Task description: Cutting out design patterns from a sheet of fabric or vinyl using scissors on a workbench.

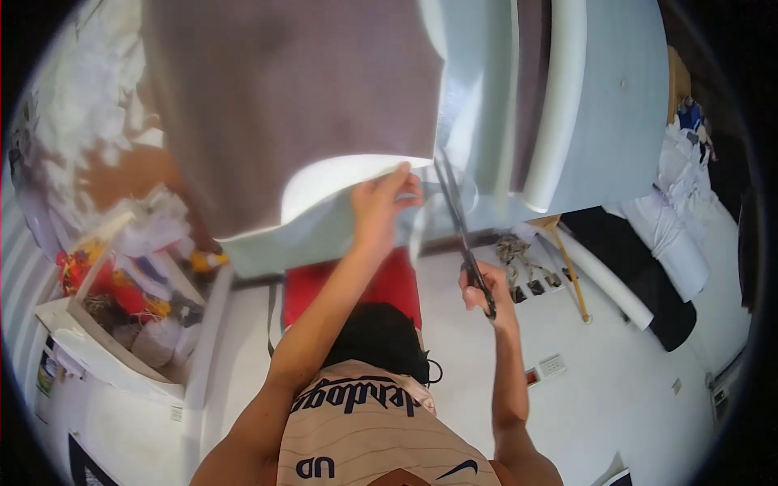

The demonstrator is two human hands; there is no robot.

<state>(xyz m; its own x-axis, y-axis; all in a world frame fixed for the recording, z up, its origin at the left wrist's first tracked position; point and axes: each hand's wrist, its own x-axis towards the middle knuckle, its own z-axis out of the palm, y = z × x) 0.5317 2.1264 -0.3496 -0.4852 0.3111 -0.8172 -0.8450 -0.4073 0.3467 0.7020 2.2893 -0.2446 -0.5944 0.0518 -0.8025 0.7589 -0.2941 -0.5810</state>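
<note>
A large brown sheet [324, 81] with a white underside lies over the grey-blue table [267, 253]. Its near edge curls up and shows white. At the sheet's near right corner, my left hand [381, 209] pinches the lifted edge between thumb and fingers. My right hand [492, 293] is closed round the black handles of long dark scissors [455, 202]. The blades point away from me, their tips beside that same corner. A thin translucent strip [418, 231] hangs over the table's front edge between my hands.
Right of the sheet lie a white roll [559, 105] and a dark brown strip [531, 89]. A wooden crate [105, 348] of bundled items stands at lower left. Below the table are a red seat [397, 283], metal clips [523, 263] and a white tube [604, 279].
</note>
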